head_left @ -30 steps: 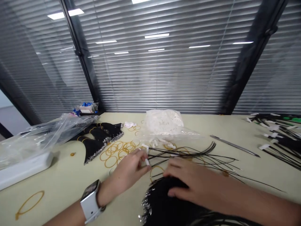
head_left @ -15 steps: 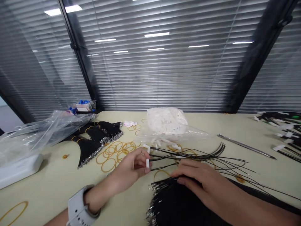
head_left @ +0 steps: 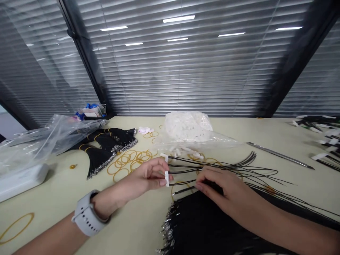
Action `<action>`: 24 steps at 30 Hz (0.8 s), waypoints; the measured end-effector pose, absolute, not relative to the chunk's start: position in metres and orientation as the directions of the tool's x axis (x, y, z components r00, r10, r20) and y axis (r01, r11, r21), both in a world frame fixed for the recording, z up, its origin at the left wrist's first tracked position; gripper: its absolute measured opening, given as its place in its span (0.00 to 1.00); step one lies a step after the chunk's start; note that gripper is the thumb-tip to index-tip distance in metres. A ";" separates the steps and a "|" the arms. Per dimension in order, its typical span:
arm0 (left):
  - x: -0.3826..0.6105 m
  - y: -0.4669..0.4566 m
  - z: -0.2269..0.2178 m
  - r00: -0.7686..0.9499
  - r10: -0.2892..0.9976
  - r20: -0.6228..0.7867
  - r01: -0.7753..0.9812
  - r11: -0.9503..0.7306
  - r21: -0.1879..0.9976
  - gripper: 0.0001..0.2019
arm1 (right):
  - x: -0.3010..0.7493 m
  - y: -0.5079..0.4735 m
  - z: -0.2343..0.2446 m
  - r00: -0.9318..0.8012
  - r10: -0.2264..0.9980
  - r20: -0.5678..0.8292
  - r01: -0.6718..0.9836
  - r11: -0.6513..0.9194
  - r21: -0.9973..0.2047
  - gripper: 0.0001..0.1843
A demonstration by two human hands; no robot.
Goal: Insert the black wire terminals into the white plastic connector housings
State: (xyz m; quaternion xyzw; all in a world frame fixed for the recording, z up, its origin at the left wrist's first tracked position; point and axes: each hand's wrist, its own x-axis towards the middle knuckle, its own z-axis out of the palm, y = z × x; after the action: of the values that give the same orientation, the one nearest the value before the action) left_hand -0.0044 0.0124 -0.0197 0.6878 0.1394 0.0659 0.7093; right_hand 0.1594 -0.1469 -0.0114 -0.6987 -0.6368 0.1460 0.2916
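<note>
My left hand (head_left: 151, 175) pinches a small white plastic connector (head_left: 167, 178) between thumb and fingers. Black wires (head_left: 183, 171) run from it to the right, passing behind my other hand. A second white connector (head_left: 164, 156), also with wires, shows just above the left fingertips. My right hand (head_left: 215, 184) is closed on a black wire (head_left: 183, 191) whose metal-tipped end points left, toward the connector but apart from it. Below that hand lies a thick bundle of black wires (head_left: 202, 223) with silver terminals (head_left: 168, 226) at its left end.
Yellow rubber bands (head_left: 127, 161) lie beyond my left hand. A clear bag of white connectors (head_left: 186, 127) stands at the back. Left are banded wire bundles (head_left: 101, 161) and plastic bags (head_left: 61, 136). Tweezers (head_left: 281, 155) and finished-looking wire assemblies (head_left: 329, 141) lie right.
My right hand has lifted a wire off the bundle, and its tip now stands apart from the others. My left hand still holds the connector. The view has tilted down slightly.
</note>
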 end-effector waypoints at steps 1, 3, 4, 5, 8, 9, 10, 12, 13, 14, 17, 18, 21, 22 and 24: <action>-0.004 0.012 -0.020 0.958 0.267 -0.104 0.096 0.046 0.994 0.09 | 0.160 -0.147 -0.012 0.148 0.971 0.187 0.808 -0.010 -0.590 0.08; -0.004 0.011 -0.019 0.965 0.242 -0.105 0.098 0.039 0.994 0.07 | 0.159 -0.148 -0.015 0.139 0.955 0.260 0.830 0.031 -0.557 0.08; -0.004 0.010 -0.019 0.965 0.240 -0.106 0.101 0.033 0.994 0.07 | 0.159 -0.149 -0.017 0.127 0.940 0.316 0.850 0.061 -0.524 0.08; -0.003 0.009 -0.018 0.962 0.251 -0.110 0.106 0.029 0.994 0.06 | 0.159 -0.149 -0.018 0.112 0.920 0.376 0.872 0.090 -0.481 0.08; -0.002 0.003 -0.015 0.948 0.295 -0.119 0.114 0.037 0.993 0.07 | 0.158 -0.152 -0.022 0.072 0.869 0.489 0.923 0.128 -0.364 0.04; -0.001 0.000 -0.015 0.944 0.307 -0.118 0.110 0.043 0.993 0.07 | 0.158 -0.152 -0.023 0.067 0.862 0.503 0.930 0.129 -0.345 0.03; -0.001 -0.002 -0.014 0.942 0.314 -0.116 0.107 0.045 0.993 0.07 | 0.157 -0.153 -0.023 0.067 0.859 0.507 0.932 0.127 -0.340 0.04; -0.001 -0.006 -0.014 0.943 0.312 -0.114 0.105 0.045 0.993 0.07 | 0.157 -0.153 -0.022 0.066 0.860 0.506 0.925 0.137 -0.355 0.05; -0.001 -0.007 -0.014 0.945 0.305 -0.113 0.106 0.040 0.994 0.07 | 0.158 -0.153 -0.021 0.052 0.863 0.503 0.918 0.158 -0.365 0.06; -0.001 -0.007 -0.014 0.948 0.298 -0.112 0.107 0.033 0.994 0.06 | 0.157 -0.153 -0.020 0.024 0.868 0.496 0.910 0.187 -0.371 0.06; -0.002 -0.007 -0.014 0.951 0.292 -0.100 0.101 0.012 0.995 0.07 | 0.157 -0.153 -0.018 -0.073 0.875 0.478 0.893 0.270 -0.359 0.07; -0.001 -0.007 -0.014 0.950 0.296 -0.098 0.101 0.004 0.995 0.07 | 0.156 -0.154 -0.018 -0.093 0.880 0.466 0.893 0.280 -0.352 0.07; 0.001 -0.007 -0.014 0.937 0.333 -0.100 0.117 -0.032 0.993 0.06 | 0.155 -0.155 -0.018 -0.115 0.897 0.426 0.900 0.275 -0.337 0.07; 0.001 -0.008 -0.015 0.933 0.346 -0.101 0.126 -0.051 0.991 0.06 | 0.155 -0.156 -0.019 -0.120 0.900 0.418 0.903 0.274 -0.331 0.07; 0.001 -0.009 -0.018 0.923 0.371 -0.100 0.152 -0.113 0.982 0.07 | 0.154 -0.156 -0.020 -0.120 0.906 0.406 0.904 0.269 -0.332 0.06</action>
State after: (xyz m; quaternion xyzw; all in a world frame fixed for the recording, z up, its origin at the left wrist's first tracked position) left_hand 0.0015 -0.0092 -0.0181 0.7412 0.1766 0.0854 0.6419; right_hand 0.1544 -0.1561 -0.0198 -0.6048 -0.7482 0.0015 0.2728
